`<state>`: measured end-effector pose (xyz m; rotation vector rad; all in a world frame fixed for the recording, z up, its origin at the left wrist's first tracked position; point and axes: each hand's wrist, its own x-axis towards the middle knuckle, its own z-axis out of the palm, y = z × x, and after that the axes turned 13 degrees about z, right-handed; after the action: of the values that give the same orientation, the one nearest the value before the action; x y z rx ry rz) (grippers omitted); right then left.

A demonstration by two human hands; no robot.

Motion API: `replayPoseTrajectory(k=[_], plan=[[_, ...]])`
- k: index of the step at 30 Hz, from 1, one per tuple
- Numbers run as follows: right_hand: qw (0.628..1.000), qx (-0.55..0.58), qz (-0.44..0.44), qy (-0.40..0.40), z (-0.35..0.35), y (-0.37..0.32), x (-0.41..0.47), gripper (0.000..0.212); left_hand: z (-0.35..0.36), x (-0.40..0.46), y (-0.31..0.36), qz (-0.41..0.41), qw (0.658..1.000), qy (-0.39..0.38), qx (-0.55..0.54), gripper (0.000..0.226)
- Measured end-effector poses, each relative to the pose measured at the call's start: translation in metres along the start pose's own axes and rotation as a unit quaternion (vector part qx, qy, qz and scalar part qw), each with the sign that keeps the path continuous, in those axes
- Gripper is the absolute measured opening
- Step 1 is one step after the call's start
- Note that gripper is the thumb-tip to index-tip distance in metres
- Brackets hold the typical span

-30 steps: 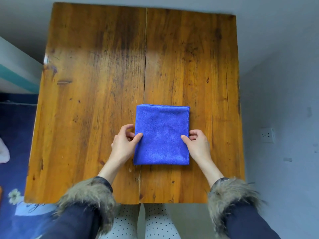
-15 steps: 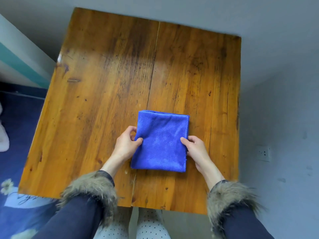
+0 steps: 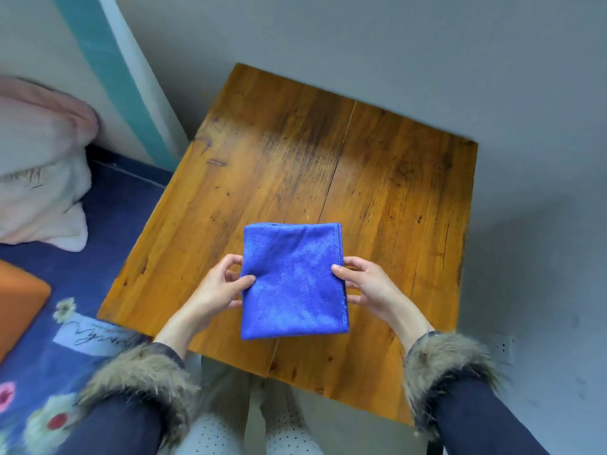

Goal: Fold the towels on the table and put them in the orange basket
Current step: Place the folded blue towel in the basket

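Observation:
A folded blue towel (image 3: 294, 282) is held just above the wooden table (image 3: 377, 198), near its front edge. My left hand (image 3: 220, 288) pinches the towel's left edge, thumb on top and fingers underneath. My right hand (image 3: 369, 289) pinches the right, stitched edge in the same way. An orange basket (image 3: 18, 298) shows partly at the far left, on the blue floral bedding; only one corner of it is in view.
A pale pink and white pillow (image 3: 42, 165) lies on the blue floral bedding (image 3: 105, 231) left of the table. Grey walls stand behind and to the right, and a wall socket (image 3: 502, 348) sits low on the right.
The towel has come up off the table in both hands. My view has swung left, bringing the bedding, pillow and orange basket into sight.

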<state>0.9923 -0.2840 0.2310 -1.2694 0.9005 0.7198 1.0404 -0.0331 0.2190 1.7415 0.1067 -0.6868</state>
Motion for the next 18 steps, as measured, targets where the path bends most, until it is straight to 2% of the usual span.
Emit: replayPoseTrajectory(k=[5, 9, 18], plan=[[0.997, -0.057, -0.044, -0.030, 0.071, -0.039, -0.026, 0.008, -0.065, -0.042, 0.024, 0.041, 0.997, 0.062, -0.028, 0.019], [0.990, -0.104, -0.067, -0.063, 0.143, -0.061, -0.046, 0.011, -0.128, -0.084, 0.030, 0.078, 0.988, 0.122, -0.056, 0.014], [0.956, -0.228, -0.095, -0.155, 0.354, -0.052, -0.077, 0.013, -0.285, -0.208, -0.024, 0.085, 0.950, 0.270, -0.136, 0.014]])
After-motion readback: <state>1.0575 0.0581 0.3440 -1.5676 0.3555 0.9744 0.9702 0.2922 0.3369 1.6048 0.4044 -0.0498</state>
